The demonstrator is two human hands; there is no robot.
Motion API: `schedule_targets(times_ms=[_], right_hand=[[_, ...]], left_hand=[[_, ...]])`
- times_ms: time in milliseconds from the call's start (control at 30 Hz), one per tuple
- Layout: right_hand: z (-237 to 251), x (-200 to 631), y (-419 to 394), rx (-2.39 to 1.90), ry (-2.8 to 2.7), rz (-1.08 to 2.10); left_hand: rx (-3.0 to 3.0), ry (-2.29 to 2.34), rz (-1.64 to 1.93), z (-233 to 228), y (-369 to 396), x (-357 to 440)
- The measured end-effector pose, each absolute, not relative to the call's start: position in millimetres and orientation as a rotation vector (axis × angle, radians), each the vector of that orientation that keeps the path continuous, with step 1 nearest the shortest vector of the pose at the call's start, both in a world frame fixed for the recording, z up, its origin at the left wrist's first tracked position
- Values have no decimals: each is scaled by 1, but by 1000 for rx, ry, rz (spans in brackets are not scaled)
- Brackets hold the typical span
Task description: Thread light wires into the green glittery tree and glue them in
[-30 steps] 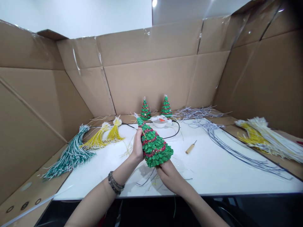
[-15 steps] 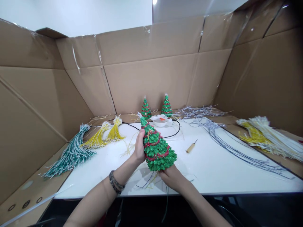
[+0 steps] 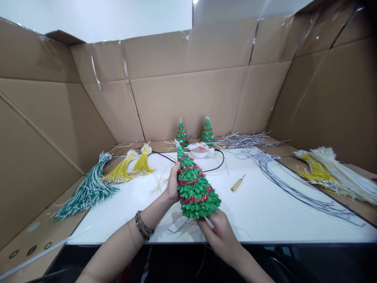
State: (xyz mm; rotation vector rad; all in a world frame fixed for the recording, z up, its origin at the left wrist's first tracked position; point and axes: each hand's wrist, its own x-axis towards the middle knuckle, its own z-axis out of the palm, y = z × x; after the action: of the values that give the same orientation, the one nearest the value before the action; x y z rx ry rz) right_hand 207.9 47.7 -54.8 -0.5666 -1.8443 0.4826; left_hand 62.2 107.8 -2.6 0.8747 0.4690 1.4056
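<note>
A green Christmas tree figurine point(image 3: 196, 184) with red garlands and a pale star on top is tilted in the air over the table. My left hand point(image 3: 174, 182) is closed around its upper left side, with fingertips showing behind it on the right. At the underside of the base is my right hand point(image 3: 219, 232), its thumb and fingers curled in and their tips hidden by the tree. Thin wires point(image 3: 184, 228) lie or hang below the base, and a dark strand trails past the table edge. What the right fingers hold cannot be made out.
Two similar trees point(image 3: 207, 131) stand at the back near a white bowl point(image 3: 199, 152) bearing a white-and-orange tool point(image 3: 203, 148) with a black cord. An awl point(image 3: 237, 184) lies to the right. Green wire bundles point(image 3: 91, 188), yellow bundles point(image 3: 142, 162) and grey wires point(image 3: 294, 190) lie around. Cardboard walls point(image 3: 191, 98) enclose the table.
My right hand has come further out from under the base and shows more of its back and thumb. The tree has tipped slightly and its base sits a little lower.
</note>
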Motion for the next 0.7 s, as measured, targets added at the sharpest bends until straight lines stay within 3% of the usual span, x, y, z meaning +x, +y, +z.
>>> schedule_targets(times_ms=[367,700], right_hand=[[-68,212,37,-724,-1662,327],[-75,221,52,-743,-1674,303]], left_hand=[[1136,357,1431,-4,107,55],[1353,701,1759,-7,110,54]])
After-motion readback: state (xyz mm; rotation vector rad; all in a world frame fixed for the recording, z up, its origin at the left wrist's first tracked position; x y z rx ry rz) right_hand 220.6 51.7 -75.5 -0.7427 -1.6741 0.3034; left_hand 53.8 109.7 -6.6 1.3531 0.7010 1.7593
